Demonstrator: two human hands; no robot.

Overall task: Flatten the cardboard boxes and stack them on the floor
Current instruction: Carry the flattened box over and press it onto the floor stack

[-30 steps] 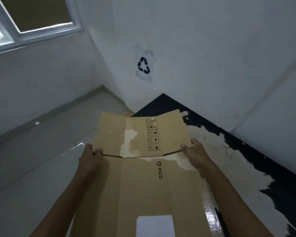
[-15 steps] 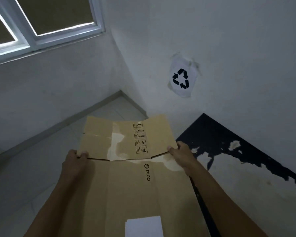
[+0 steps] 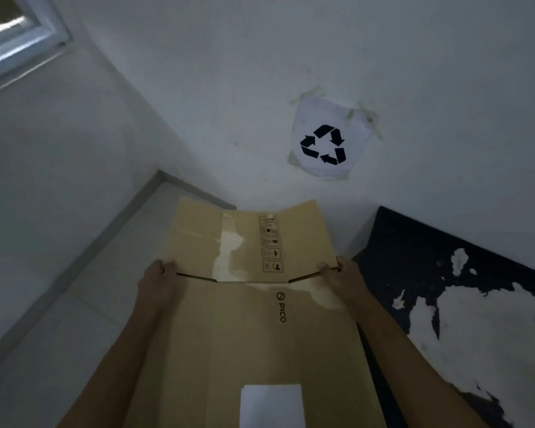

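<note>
A flattened brown cardboard box (image 3: pixel 250 332) with "PICO" print, handling symbols and a white label stretches out in front of me above the floor. My left hand (image 3: pixel 158 282) grips its left edge where the far flaps begin. My right hand (image 3: pixel 340 278) grips the right edge at the same fold. The far flaps bend slightly upward toward the room corner. The box's underside and near end are hidden.
A paper sheet with a black recycling symbol (image 3: pixel 325 143) is taped to the white wall ahead. A black, worn patch (image 3: pixel 439 273) lies to the right along the wall's foot. Pale floor (image 3: pixel 74 304) runs left to a wall with a window (image 3: pixel 16 35).
The view has swung toward the corner and closer to the wall: the recycling sign now appears larger and more central. Both hands keep the same grip on the box.
</note>
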